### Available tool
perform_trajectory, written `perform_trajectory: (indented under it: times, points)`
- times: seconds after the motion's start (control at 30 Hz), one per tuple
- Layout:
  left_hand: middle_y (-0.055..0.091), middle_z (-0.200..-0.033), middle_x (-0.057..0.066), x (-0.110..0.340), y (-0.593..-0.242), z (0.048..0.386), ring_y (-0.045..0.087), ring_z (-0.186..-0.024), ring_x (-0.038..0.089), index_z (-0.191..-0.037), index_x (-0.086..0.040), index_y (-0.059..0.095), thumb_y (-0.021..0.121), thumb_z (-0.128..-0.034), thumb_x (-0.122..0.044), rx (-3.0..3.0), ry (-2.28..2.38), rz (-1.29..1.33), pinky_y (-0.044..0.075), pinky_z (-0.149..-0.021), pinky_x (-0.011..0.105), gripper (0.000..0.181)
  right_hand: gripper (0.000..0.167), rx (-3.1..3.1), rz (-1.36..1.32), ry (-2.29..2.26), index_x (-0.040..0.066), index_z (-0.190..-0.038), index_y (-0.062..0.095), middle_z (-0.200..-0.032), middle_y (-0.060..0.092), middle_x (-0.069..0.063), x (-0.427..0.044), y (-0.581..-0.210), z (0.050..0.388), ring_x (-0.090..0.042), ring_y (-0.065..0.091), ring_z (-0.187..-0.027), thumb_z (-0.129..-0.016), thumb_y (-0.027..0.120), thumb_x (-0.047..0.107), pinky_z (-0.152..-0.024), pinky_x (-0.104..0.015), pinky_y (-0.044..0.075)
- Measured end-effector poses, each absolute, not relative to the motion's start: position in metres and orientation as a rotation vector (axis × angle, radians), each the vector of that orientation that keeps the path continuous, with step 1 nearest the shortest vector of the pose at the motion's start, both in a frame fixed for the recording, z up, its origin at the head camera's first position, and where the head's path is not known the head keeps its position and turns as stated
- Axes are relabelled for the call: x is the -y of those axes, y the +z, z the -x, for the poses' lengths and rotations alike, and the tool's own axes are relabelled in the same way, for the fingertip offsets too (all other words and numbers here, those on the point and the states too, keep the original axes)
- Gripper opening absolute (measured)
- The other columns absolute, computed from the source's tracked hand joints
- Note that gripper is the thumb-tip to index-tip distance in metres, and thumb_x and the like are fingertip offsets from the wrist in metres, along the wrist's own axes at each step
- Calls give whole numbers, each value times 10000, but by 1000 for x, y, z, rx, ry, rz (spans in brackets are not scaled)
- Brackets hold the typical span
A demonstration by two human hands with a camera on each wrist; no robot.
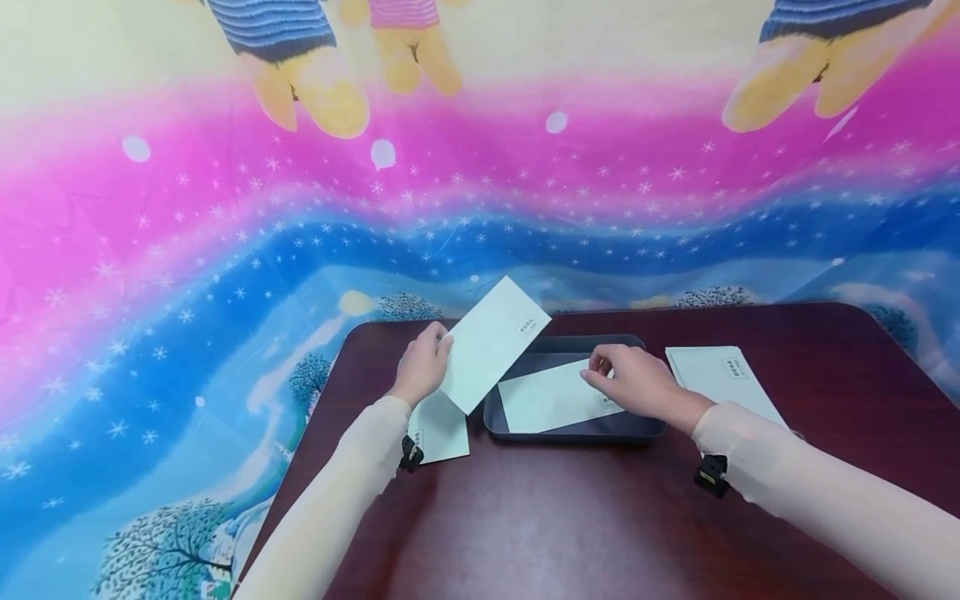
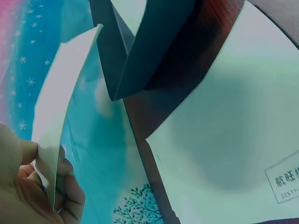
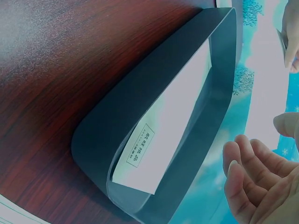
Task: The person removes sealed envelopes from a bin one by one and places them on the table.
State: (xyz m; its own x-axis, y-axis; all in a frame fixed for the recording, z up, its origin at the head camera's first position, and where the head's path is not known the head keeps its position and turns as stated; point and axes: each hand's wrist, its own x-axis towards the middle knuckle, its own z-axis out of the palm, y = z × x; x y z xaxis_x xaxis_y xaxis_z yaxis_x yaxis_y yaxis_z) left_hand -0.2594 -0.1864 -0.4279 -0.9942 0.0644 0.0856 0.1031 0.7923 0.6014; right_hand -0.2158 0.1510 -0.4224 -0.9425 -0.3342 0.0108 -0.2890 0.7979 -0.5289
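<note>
My left hand [image 1: 424, 364] pinches a pale envelope [image 1: 495, 342] by its edge, thumb on one face and fingers behind. The held envelope [image 2: 60, 93] is tilted up beside the dark tray [image 1: 577, 435], with small print near one corner. Another envelope [image 1: 551, 398] lies slanted inside the tray; its printed box shows in the right wrist view. Over the tray's right part hovers my right hand [image 1: 633, 379], its fingers [image 3: 240, 186] loosely bent and apart from the thumb, with nothing between them. It looks apart from the envelope in the tray [image 3: 161, 135].
Left of the tray, partly under my left forearm, lies an envelope [image 1: 446, 429]. A pile of envelopes [image 1: 723, 379] rests to the right, partly behind my right wrist. All stand on a dark red-brown table [image 1: 525, 517], with a colourful printed cloth [image 1: 480, 208] behind.
</note>
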Motion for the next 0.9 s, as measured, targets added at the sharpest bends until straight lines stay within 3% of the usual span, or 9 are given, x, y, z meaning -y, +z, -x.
perform_trajectory:
  times: [0.27, 0.6, 0.9]
  points:
    - [598, -819, 79, 199, -429, 257, 520, -666, 220, -1110, -130, 542, 407, -1097, -301, 2906, -996, 42, 392, -622, 344, 219, 222, -2899, 515, -832, 136, -1033, 687, -951, 729, -29, -146, -422, 218, -85, 590, -644, -1002, 612, 342, -572, -304, 458]
    - [681, -981, 129, 213, -439, 253, 578, -720, 231, -1139, -115, 538, 404, -1097, -299, 2906, -973, -30, 412, -627, 335, 232, 229, -2896, 495, -832, 131, -1029, 682, -945, 728, -36, -145, -423, 218, -96, 588, -631, -1003, 606, 346, -562, -306, 457]
    - [657, -971, 139, 229, -447, 247, 592, -764, 265, -1103, -99, 538, 420, -1091, -282, 2892, -938, -130, 439, -683, 381, 218, 217, -2913, 512, -813, 117, -1039, 683, -924, 721, -29, -137, -423, 224, -105, 562, -606, -1007, 605, 317, -570, -309, 444]
